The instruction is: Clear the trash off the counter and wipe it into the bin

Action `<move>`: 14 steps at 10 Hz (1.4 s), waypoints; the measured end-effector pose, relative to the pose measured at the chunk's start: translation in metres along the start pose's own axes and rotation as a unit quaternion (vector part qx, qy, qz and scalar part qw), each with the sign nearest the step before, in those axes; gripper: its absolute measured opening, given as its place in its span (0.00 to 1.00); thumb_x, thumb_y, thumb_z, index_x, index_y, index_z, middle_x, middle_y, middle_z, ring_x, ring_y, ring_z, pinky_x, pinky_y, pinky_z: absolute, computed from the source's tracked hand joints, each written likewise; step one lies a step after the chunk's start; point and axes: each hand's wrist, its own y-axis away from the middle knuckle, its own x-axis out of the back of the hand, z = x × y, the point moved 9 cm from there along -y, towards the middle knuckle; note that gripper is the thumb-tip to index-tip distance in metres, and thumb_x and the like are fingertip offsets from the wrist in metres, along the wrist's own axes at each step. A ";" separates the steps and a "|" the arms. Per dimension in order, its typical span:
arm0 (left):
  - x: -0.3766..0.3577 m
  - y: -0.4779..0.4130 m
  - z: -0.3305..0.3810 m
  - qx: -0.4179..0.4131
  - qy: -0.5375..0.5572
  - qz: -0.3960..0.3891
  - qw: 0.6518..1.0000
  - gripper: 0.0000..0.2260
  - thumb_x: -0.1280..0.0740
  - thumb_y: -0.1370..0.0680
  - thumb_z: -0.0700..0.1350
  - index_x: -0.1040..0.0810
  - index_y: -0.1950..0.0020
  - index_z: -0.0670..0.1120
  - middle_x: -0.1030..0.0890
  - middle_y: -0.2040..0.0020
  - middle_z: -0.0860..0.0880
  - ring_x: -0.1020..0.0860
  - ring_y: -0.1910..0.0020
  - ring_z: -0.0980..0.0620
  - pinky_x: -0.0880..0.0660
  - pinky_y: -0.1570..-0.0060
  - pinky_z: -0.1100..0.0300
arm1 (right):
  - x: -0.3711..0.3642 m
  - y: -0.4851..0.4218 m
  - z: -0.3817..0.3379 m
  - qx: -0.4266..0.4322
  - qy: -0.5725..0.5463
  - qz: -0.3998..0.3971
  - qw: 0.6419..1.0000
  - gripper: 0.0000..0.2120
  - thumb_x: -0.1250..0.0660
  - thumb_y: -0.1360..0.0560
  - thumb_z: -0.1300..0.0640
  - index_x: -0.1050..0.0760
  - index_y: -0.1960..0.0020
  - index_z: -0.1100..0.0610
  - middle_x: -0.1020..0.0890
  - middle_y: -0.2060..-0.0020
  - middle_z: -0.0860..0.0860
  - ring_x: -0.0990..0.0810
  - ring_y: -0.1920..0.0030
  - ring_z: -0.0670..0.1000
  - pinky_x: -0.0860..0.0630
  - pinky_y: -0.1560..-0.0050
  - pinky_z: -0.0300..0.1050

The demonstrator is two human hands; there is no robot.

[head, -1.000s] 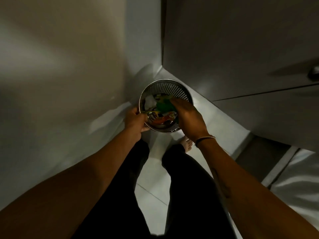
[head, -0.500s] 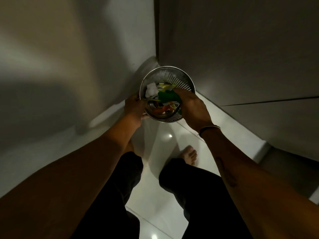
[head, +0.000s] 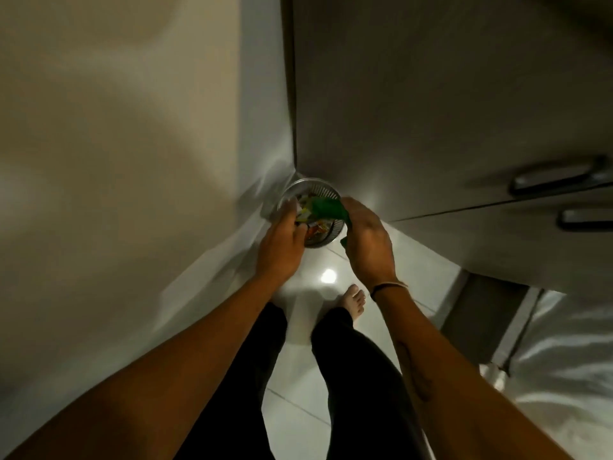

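Metal mesh bin [head: 326,194] sits in the corner beside the cabinet [head: 431,111], holding wrappers [head: 315,227]. Above its near rim, the right hand [head: 366,242] is closed around a green cloth [head: 326,207]. Left hand [head: 282,245] reaches over the rim's left side; its grip cannot be told. 1 bare foot [head: 353,302] stands nearer.

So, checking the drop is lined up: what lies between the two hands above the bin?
In the head view, colourful wrappers lie between left hand and right hand, over the perforated metal bin.
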 end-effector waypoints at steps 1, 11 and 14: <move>0.037 0.043 0.073 -0.116 -0.056 0.014 0.992 0.27 0.43 0.13 0.50 0.47 0.15 0.52 0.42 0.14 0.47 0.41 0.17 0.44 0.32 0.23 0.41 | 0.079 0.023 -0.036 0.002 -0.012 0.064 0.998 0.36 0.23 0.28 0.67 0.30 0.23 0.55 0.23 0.26 0.54 0.24 0.26 0.57 0.28 0.23 0.51; 0.059 0.070 0.529 -0.423 -0.340 0.077 0.836 0.36 0.52 0.15 0.63 0.61 0.15 0.45 0.68 0.16 0.43 0.64 0.16 0.46 0.54 0.15 0.47 | 0.604 -0.076 0.112 -0.242 0.026 0.258 0.935 0.34 0.39 0.14 0.47 0.46 0.16 0.60 0.42 0.16 0.60 0.44 0.16 0.64 0.43 0.17 0.63; 0.052 0.062 0.526 -0.401 -0.346 0.086 0.844 0.38 0.61 0.17 0.68 0.60 0.15 0.44 0.64 0.15 0.43 0.62 0.15 0.47 0.56 0.16 0.48 | 0.577 -0.091 0.120 -0.213 0.135 0.203 0.946 0.41 0.52 0.16 0.33 0.53 0.15 0.60 0.51 0.15 0.61 0.53 0.14 0.62 0.51 0.15 0.63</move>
